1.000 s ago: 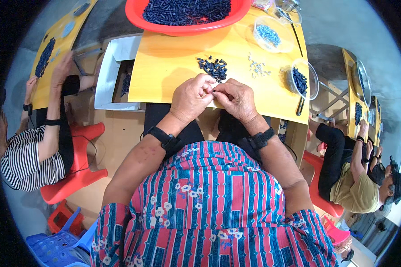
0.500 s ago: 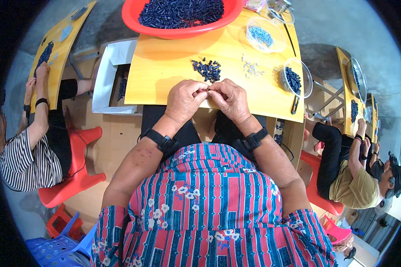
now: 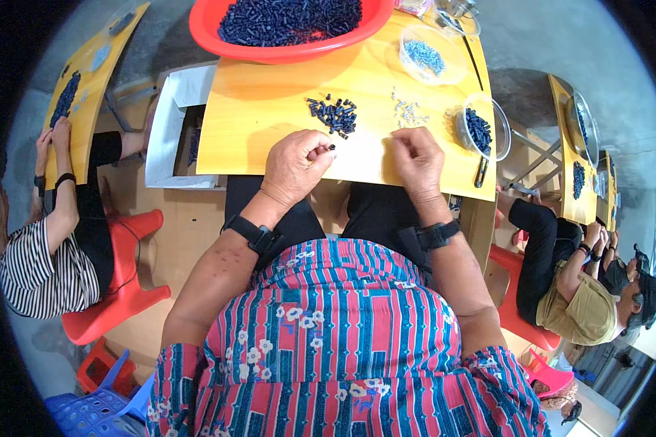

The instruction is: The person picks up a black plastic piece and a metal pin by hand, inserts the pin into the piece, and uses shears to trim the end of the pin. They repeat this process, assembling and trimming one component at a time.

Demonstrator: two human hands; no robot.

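Pinching a black tube, the left hand might, should its grip slacken, drop it near the pile at one o'clock; the right hand has an indiscernible grip.

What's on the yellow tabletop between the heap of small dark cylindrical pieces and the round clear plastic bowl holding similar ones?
In the head view, a loose scatter of tiny pale pieces lies between the heap and the bowl.

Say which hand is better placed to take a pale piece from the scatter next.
Probably the right hand: it sits just below the scattered pale pieces, though whether its curled fingers hold anything is unclear. The left hand is farther off, pinching a dark piece.
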